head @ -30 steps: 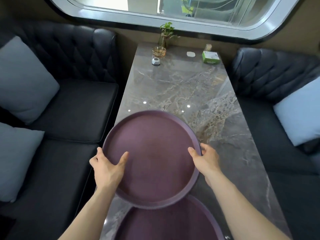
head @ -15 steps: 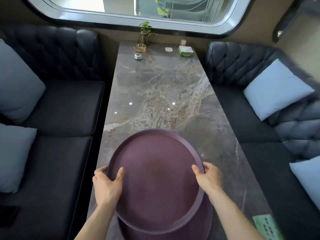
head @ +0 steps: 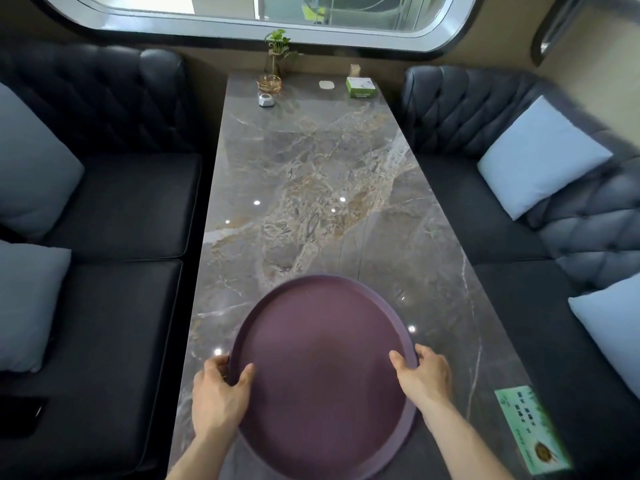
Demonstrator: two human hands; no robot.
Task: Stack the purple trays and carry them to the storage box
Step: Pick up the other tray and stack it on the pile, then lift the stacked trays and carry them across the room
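Observation:
A round purple tray (head: pixel 322 368) lies at the near end of the marble table (head: pixel 311 188). It covers the second purple tray, of which only a thin sliver of rim (head: pixel 414 424) shows at the lower right. My left hand (head: pixel 218 396) grips the top tray's left rim, thumb inside. My right hand (head: pixel 424 377) grips the right rim the same way. No storage box is in view.
Black tufted sofas flank the table, with grey cushions on the left (head: pixel 31 168) and pale cushions on the right (head: pixel 540 157). At the far end stand a plant vase (head: pixel 275 60), a glass bowl (head: pixel 269 84), a green box (head: pixel 361 87). A green card (head: pixel 530 427) lies near right.
I have drawn the top tray toward me and lowered it onto the second tray, which now lies almost hidden beneath. The camera view has shifted to show more of the right sofa.

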